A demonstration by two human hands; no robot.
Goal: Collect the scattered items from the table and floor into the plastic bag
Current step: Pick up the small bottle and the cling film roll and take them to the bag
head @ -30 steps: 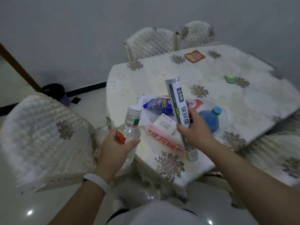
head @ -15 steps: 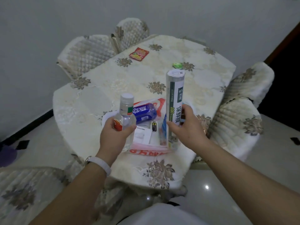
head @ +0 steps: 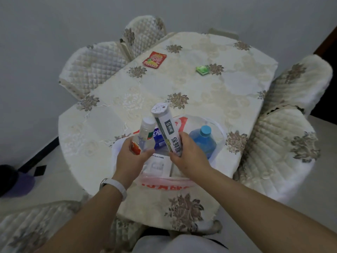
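Since half a second ago both hands have closed in from the bag's near edge to over its mouth. The tube has tipped from upright to a lean, and the bottle has drawn in beside it.

The left hand [head: 132, 159] is curled round the lower body of a clear plastic bottle [head: 144, 136] with a white cap and a red label. The right hand [head: 190, 159] grips the lower part of a white-and-green cylindrical cling-film tube [head: 165, 128]. The tube's long axis runs from that hand up and to the left, its capped top just beside the bottle's neck.

The white, red-printed plastic bag [head: 221, 132] lies open on the cream floral tablecloth of the table [head: 145, 92], directly under both hands. It already holds a light blue water bottle [head: 203, 141], a dark-blue-labelled bottle [head: 158, 136] and a white carton [head: 156, 166].

The tube's lower end points down into the bag. The right hand hides it, so I cannot tell whether it already rests on the contents. The likely step is to let both items go straight down, the tube laid flatter so it fits.

A red snack packet [head: 154, 59] and a small green packet [head: 202, 69] lie on the far half of the table, well apart from the hands. The red one lies towards the left hand's side, the green one towards the right's.
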